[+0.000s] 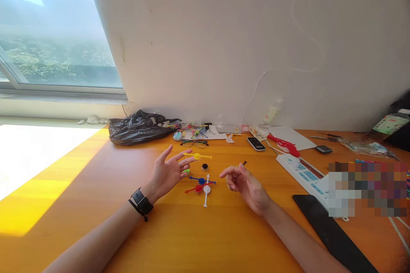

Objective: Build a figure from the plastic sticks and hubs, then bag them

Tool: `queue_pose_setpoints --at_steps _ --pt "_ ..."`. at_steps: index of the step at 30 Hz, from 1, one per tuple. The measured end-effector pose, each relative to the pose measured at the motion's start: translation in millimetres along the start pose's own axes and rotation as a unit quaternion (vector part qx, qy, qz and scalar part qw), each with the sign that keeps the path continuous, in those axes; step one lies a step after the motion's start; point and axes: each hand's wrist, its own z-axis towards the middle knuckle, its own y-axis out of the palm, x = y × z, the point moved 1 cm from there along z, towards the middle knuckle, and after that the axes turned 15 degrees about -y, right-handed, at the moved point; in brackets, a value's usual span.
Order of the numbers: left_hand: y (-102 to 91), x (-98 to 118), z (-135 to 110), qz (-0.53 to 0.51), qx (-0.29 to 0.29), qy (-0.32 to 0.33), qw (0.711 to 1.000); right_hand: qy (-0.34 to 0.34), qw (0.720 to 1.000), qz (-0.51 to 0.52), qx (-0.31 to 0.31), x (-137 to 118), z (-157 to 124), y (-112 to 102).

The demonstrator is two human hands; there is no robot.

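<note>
My left hand (169, 172) is palm up with its fingers spread, holding nothing. Just beyond its fingertips is a yellow arrow spinner (197, 156), and a green piece (186, 171) shows beside its lower fingers. My right hand (248, 185) is raised with its index finger stretched out and the others loosely bent. Behind its thumb pokes a small black arrow-like end (245, 163); whether it touches the hand I cannot tell. Between my hands lie a blue spinner (201, 181), a red spinner (199, 189), a white spinner (206, 189) and a round black piece (205, 166).
A black plastic bag (141, 128) lies near the wall, beside glasses (194, 143) and small packets. To the right are a dark handheld device (256, 143), red plastic (285, 145), a white power strip (303, 175) and a long black flat object (329, 230).
</note>
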Motion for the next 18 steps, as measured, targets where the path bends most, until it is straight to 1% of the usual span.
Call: queue_pose_setpoints --at_steps 8,18 --pt "5.4 -11 1 0.026 -0.033 -0.041 0.998 -0.003 1.000 0.019 -0.003 -3 -1 3" --pt "8.3 -13 0 0.032 -0.028 -0.045 0.998 0.002 1.000 0.023 0.001 -2 0 2"
